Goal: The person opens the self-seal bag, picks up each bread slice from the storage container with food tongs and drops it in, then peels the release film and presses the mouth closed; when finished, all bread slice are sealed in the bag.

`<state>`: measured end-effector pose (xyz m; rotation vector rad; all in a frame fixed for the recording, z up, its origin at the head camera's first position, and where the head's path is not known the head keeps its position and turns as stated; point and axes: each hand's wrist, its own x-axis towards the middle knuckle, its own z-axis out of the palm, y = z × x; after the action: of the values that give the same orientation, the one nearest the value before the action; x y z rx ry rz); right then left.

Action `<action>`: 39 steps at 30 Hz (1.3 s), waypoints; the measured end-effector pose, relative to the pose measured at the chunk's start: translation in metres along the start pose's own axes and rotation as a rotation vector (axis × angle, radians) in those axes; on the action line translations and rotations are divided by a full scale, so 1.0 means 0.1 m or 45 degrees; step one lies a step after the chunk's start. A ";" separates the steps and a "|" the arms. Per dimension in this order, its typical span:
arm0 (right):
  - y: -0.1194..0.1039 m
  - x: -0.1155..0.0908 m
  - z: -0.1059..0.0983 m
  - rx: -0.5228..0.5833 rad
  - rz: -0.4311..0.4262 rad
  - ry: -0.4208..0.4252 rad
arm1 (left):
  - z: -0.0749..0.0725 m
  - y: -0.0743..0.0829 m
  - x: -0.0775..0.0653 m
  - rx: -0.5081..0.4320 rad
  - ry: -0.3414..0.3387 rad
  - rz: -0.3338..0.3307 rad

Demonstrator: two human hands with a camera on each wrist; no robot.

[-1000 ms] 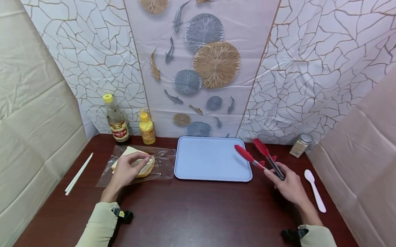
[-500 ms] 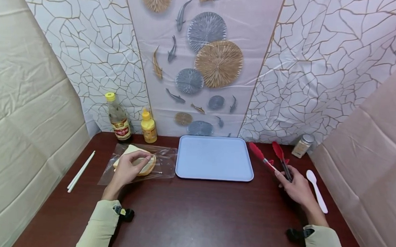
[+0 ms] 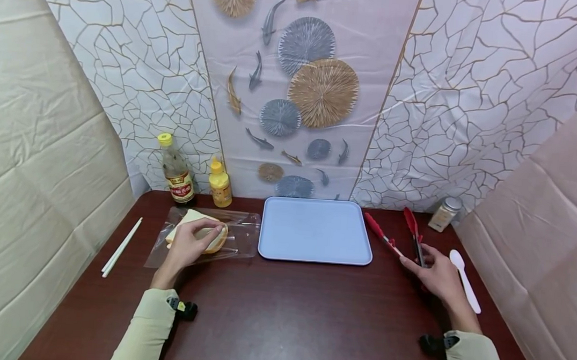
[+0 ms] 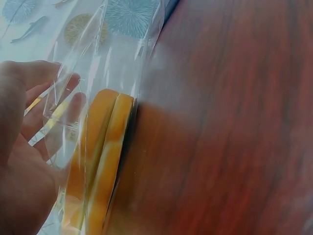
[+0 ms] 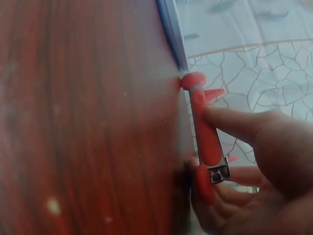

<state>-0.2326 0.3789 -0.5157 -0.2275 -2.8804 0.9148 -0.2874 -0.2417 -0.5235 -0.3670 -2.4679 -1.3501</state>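
Observation:
My left hand [image 3: 186, 245] pinches the film of a clear plastic bag [image 3: 244, 233] on the left of the table. Inside lie sliced bread pieces [image 3: 193, 216]; the left wrist view shows two brown crust edges [image 4: 105, 142] stacked together under the film. To the right of the blue tray [image 3: 316, 232], my right hand [image 3: 440, 273] holds a pair of red-tipped tongs [image 3: 377, 228] with the arms spread apart. In the right wrist view the tongs [image 5: 207, 132] lie low at the tabletop, thumb on one side and fingers on the other. Part of the handle is hidden by the hand.
White chopsticks [image 3: 121, 248] lie at the far left. A dark sauce bottle [image 3: 178, 178] and a yellow squeeze bottle [image 3: 220, 186] stand at the back left. At the right are a seasoning jar [image 3: 444, 215] and a white spoon [image 3: 465, 281]. Patterned cloth hangs behind.
My right hand has moved the tongs to the right, from over the tray's right edge to beside it, and lowered them. The left hand stays on the bag. The whole view shifts slightly.

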 end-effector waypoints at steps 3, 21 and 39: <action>-0.02 -0.01 -0.02 -0.057 0.015 -0.015 | 0.00 -0.01 0.01 0.045 -0.038 0.008; -0.52 0.02 0.12 0.106 -0.229 0.467 | 0.07 0.03 0.16 0.148 -0.089 0.185; -2.38 0.13 1.60 0.584 -0.650 -0.059 | 0.58 0.10 0.73 0.613 -0.180 0.028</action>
<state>-0.2955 0.0992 -0.5067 0.5431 -2.4667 1.4144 -0.3590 -0.1817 -0.5179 -0.3795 -2.7845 -0.7013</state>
